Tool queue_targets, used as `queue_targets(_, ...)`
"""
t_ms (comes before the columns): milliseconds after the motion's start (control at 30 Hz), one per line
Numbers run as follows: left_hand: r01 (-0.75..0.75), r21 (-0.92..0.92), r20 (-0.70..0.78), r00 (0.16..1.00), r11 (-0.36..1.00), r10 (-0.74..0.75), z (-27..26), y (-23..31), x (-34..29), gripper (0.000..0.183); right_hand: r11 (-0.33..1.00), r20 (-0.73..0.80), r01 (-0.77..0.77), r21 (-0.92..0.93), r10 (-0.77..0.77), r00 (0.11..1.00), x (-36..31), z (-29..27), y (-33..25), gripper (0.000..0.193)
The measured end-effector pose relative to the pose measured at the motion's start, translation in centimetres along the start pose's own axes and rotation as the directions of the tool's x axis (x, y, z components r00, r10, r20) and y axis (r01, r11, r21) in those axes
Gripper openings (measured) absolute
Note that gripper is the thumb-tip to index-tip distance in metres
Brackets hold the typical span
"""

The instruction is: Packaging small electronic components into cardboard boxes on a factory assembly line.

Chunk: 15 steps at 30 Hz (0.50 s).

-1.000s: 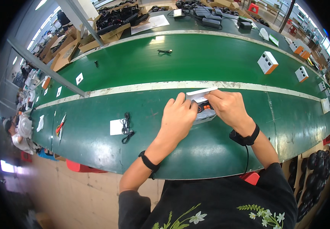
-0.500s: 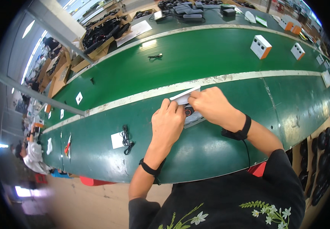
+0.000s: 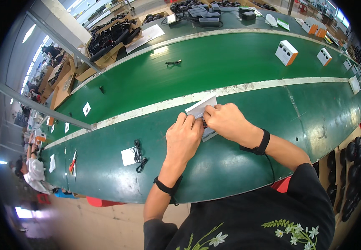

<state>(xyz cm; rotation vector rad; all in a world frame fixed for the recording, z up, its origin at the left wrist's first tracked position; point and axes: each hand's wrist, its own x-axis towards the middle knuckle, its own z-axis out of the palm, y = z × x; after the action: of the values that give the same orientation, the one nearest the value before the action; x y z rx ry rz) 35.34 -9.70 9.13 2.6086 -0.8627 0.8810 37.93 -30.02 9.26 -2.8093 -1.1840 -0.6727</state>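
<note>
A small white box [image 3: 209, 135] sits in front of me on the green table, and its pale lid flap [image 3: 202, 107] stands raised at the far side. My left hand [image 3: 183, 137] is closed at the box's left side, fingers curled over its edge. From the right, my right hand [image 3: 229, 124] bends its fingers down at the box's opening, just below the flap. A dark item in the box is almost wholly covered by my fingers. To the left lie a coiled black cable [image 3: 138, 152] and a white paper square [image 3: 128, 157] partly under it.
Beyond a pale rail runs a green conveyor belt [image 3: 230, 58] with white-and-orange boxes [image 3: 286, 53] and a small black cable [image 3: 173, 63]. Red-handled scissors [image 3: 72, 163] lie at the table's left. A co-worker [image 3: 36, 171] sits at the far left end.
My right hand has shifted a little left and down over the box. The lid flap shows more of its face, and the dark item with an orange ring is now mostly hidden.
</note>
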Motion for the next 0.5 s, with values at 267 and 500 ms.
queue_targets(267,0.005,-0.015,-0.015,1.0,1.0,-0.005,-0.9,-0.1,-0.6,0.019,0.999,-0.087,-0.039,0.009,0.039,0.995,-1.1,-0.7,-1.5,0.006)
queue_targets(500,0.019,-0.193,-0.11,0.993,0.981,-0.041,-2.0,0.4,-1.5,0.034,0.939,-0.298,-0.04,0.341,0.149,0.943,-1.3,-3.9,2.8,0.01)
